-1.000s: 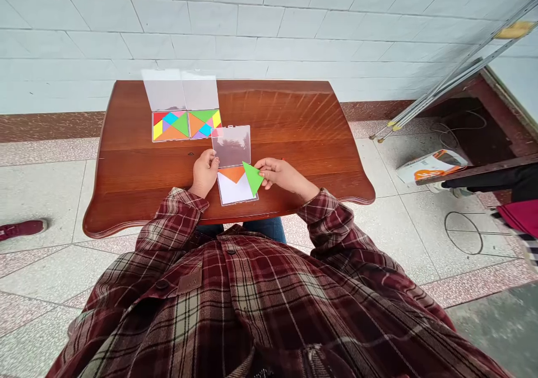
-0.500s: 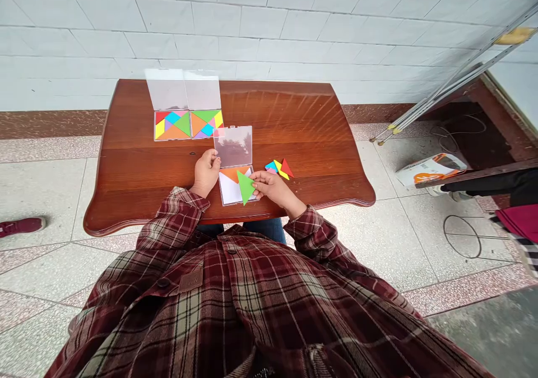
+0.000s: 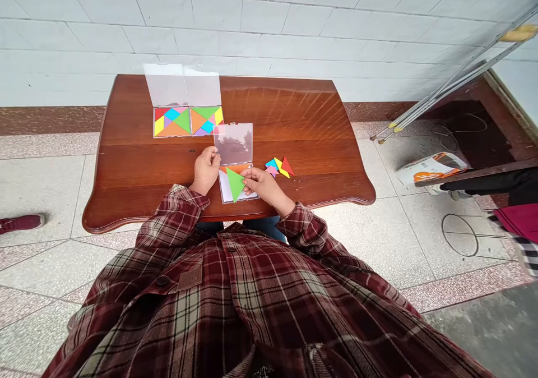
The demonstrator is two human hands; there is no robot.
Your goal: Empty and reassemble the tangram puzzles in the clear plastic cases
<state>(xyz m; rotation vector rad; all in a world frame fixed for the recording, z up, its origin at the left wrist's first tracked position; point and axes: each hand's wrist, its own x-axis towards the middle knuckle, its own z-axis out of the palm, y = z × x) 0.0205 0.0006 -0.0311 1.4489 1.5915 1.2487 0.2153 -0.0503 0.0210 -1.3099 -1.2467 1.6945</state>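
Observation:
A green triangle tangram piece (image 3: 235, 185) is pinched by its right side in my right hand (image 3: 263, 186), over the near tangram case. That case (image 3: 222, 193) has a white bottom, and an orange triangle piece (image 3: 239, 168) lies along its upper edge, partly covered by the green one. Its clear lid (image 3: 233, 144) stands raised at the back. My left hand (image 3: 206, 170) is closed on the lid's left edge with thumb and fingers. Right of the case lies a small cluster of loose pieces: blue (image 3: 273, 164), pink (image 3: 272, 171), yellow (image 3: 284, 168) and red (image 3: 288, 165).
Two filled tangram cases (image 3: 172, 121) with raised clear lids stand side by side at the back left of the brown wooden table (image 3: 294, 114). A tiled wall (image 3: 269, 36) rises behind. Metal crutches (image 3: 437, 95) lean at the right; a foot in a red shoe (image 3: 21, 224) shows at the left.
My right hand has moved left with the green triangle, which now covers more of the case and the orange piece. My left hand stays at the lid's edge.

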